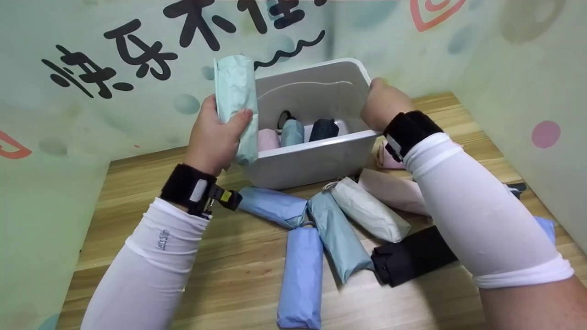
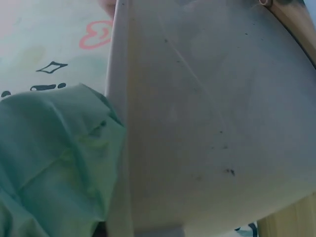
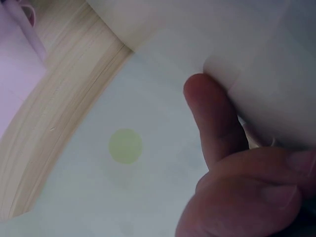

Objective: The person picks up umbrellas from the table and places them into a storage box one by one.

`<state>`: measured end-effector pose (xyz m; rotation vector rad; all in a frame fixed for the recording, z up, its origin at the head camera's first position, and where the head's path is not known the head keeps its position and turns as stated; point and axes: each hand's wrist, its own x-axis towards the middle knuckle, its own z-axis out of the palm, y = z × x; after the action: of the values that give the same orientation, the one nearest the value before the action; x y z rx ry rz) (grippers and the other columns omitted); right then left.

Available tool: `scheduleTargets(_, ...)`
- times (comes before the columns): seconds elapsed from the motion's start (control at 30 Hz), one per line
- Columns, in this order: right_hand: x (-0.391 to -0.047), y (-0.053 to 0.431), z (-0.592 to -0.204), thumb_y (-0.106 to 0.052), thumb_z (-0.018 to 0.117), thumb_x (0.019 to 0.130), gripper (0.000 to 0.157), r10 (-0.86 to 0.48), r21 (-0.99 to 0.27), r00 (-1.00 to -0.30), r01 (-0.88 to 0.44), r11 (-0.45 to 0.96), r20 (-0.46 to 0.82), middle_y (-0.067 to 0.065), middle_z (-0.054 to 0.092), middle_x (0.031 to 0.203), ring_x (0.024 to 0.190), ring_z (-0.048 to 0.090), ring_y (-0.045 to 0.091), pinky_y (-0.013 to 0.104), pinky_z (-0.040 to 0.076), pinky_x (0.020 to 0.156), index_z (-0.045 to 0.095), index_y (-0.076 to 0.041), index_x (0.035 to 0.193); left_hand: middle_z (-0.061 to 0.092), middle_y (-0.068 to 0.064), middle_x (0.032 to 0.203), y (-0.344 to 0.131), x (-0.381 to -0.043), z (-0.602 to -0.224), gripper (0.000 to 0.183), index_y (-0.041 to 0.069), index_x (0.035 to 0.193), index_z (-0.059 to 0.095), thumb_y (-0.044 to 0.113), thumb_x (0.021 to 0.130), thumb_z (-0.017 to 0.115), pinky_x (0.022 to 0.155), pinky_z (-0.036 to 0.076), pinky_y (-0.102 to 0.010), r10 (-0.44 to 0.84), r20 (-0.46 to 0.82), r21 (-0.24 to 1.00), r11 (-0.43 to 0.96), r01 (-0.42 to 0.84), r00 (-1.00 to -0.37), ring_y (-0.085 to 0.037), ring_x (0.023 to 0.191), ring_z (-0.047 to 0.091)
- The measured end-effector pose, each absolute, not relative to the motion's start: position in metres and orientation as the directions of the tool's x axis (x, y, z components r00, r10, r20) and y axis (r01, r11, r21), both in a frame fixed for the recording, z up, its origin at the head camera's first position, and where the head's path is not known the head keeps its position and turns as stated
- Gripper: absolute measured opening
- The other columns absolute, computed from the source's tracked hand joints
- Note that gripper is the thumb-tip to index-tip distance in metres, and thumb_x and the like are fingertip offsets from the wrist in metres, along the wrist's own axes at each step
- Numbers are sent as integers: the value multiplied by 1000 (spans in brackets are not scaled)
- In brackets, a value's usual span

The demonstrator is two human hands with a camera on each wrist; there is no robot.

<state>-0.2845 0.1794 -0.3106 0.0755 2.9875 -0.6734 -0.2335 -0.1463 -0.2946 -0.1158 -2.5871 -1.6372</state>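
Observation:
My left hand [image 1: 218, 140] grips a mint-green folded umbrella [image 1: 235, 91] upright at the left end of a light grey plastic bin [image 1: 316, 160]. The thumb lies across the umbrella's near side. In the left wrist view the mint umbrella [image 2: 57, 158] is beside the bin's wall [image 2: 207, 118]. My right hand [image 1: 387, 104] holds the bin's right rim, fingers curled at the edge. Inside the bin lie a pink umbrella [image 1: 268, 140], a teal umbrella [image 1: 292, 133] and a black umbrella [image 1: 324, 129].
Several folded umbrellas lie on the wooden surface [image 1: 220, 275] before the bin: blue [image 1: 300, 279], teal [image 1: 339, 236], white [image 1: 370, 210], beige [image 1: 392, 190] and black [image 1: 412, 256]. A pink one [image 1: 389, 158] is partly hidden by my right arm. Printed walls [image 1: 151, 114] stand behind and at both sides.

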Motion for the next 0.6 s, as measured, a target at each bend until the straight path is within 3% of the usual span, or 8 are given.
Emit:
scheduleTargets(0.33,-283,178,-311,-11,43,95,59,24,-423,-996,60,904,-89,32,60,134,114,60,43,58,49,105,33,9,150,55,-14,140,-144,-249,-301,62,5,154,35,35,106,60,104,53,-39,-16,54,944,326,46,-998,-24,122,60)
scheduleTargets(0.6,-284,179,-309,-13,43,96,60,31,-414,-995,66,908,-91,32,60,134,115,60,43,58,49,103,32,9,151,54,-14,145,-135,-254,-303,72,7,159,29,27,99,62,108,49,-39,-50,86,891,450,54,-995,-24,125,57)
